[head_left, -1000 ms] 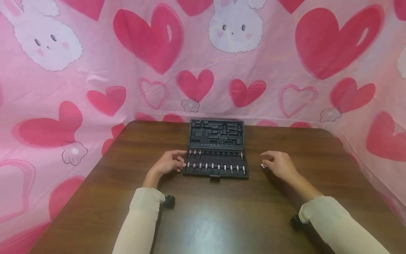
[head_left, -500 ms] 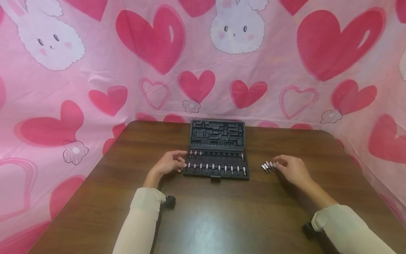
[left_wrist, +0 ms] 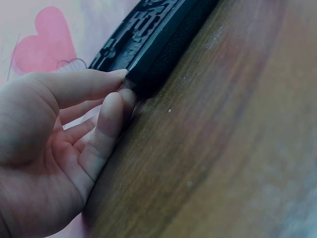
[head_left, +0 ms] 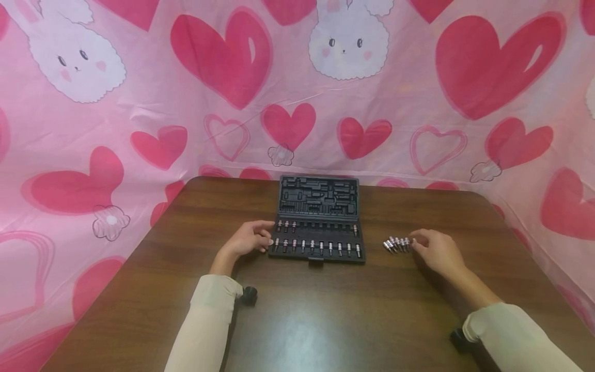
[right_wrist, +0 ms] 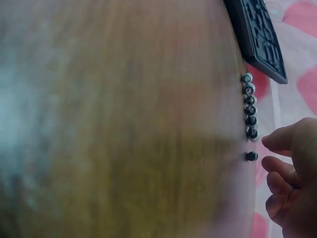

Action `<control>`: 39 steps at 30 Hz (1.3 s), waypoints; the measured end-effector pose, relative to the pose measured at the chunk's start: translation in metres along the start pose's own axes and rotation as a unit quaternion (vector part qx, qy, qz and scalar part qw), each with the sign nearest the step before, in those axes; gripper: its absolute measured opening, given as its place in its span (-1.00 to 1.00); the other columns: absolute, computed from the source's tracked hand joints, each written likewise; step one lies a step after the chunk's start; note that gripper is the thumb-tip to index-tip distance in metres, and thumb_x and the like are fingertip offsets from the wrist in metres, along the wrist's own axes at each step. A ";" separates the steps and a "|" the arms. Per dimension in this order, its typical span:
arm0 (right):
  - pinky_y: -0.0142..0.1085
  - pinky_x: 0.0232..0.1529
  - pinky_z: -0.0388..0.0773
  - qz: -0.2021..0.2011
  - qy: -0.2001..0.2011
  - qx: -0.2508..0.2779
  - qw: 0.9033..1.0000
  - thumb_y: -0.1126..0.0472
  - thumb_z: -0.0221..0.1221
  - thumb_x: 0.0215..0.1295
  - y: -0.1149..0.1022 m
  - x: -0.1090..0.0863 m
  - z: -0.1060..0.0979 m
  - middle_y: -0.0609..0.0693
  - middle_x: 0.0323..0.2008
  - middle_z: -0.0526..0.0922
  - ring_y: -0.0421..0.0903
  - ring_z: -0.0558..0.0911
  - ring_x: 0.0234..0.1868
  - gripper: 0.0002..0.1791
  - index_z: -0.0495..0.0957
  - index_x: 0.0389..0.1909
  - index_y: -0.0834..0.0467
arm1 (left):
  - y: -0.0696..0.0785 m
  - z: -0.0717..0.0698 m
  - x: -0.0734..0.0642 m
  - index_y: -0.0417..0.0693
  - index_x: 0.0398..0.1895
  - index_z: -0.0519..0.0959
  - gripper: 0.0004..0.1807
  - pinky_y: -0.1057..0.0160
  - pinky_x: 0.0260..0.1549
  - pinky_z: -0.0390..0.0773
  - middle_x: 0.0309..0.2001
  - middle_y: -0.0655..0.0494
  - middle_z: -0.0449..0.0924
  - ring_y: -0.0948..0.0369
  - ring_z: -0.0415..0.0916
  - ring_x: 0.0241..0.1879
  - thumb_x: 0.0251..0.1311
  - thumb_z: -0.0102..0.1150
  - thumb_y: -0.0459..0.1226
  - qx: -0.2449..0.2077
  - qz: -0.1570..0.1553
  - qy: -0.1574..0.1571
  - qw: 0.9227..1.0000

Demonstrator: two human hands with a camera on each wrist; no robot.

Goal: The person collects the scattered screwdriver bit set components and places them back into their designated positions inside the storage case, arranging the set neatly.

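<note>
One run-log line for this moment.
socket case: open, back row partly vacant; left hand: touching its left edge; right hand: beside loose bit sockets

No text, number or brand mark is legible on the socket case (head_left: 321, 235) or the printed backdrop (head_left: 288, 67). Markings on the loose bit sockets (right_wrist: 251, 110), if any, appear too small to resolve.

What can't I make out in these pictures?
- Markings on the loose bits: too small in the head view.
- The case's far end: cut off by the left wrist view's top edge.
- The left hand's other fingertips: partly behind its thumb, left wrist view.
- The rest of the right hand: cut off by the right wrist view's right edge.
</note>
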State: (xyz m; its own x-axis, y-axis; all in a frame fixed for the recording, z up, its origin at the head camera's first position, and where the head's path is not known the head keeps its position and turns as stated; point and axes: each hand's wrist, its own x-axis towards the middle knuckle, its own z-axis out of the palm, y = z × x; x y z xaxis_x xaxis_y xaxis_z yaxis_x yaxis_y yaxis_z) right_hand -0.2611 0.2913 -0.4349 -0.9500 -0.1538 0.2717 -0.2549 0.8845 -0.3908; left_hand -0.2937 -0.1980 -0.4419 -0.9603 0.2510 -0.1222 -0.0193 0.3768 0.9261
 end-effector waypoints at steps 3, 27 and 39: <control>0.08 -0.31 0.45 0.013 -0.007 -0.008 1.000 0.22 0.27 0.22 0.004 0.001 0.000 0.13 -0.32 0.68 0.12 0.60 -0.30 -0.76 0.65 -0.11 0.20 | 0.000 0.000 0.000 -0.24 0.28 0.43 -0.43 0.18 -0.39 0.65 -0.29 -0.10 0.59 0.09 0.54 -0.39 0.14 0.22 -0.48 -0.001 0.004 -0.002 1.000; 0.09 -0.30 0.46 0.010 -0.058 0.009 0.998 0.24 0.26 0.15 0.011 0.009 0.004 0.16 -0.33 0.69 0.18 0.62 -0.28 -0.67 0.60 -0.07 0.29 | 0.003 0.000 -0.003 -0.30 0.29 0.40 -0.43 0.18 -0.39 0.65 -0.30 -0.12 0.58 0.09 0.53 -0.40 0.15 0.21 -0.48 -0.001 0.018 -0.012 1.000; -0.01 -0.38 0.43 0.033 -0.064 0.009 0.997 0.28 0.28 0.10 0.012 0.012 0.004 0.06 -0.46 0.62 0.07 0.58 -0.39 -0.86 0.57 -0.33 0.23 | 0.002 0.000 -0.002 -0.21 0.27 0.45 -0.44 0.17 -0.38 0.65 -0.29 -0.10 0.58 0.07 0.55 -0.39 0.14 0.23 -0.48 -0.004 0.000 0.001 1.000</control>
State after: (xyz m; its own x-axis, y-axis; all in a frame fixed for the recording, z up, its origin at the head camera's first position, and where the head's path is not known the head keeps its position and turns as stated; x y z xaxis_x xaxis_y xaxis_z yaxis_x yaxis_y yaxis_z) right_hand -0.2760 0.2981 -0.4402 -0.9798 -0.1507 0.1313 -0.1926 0.8871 -0.4194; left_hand -0.2921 -0.1977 -0.4398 -0.9606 0.2500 -0.1216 -0.0213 0.3698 0.9289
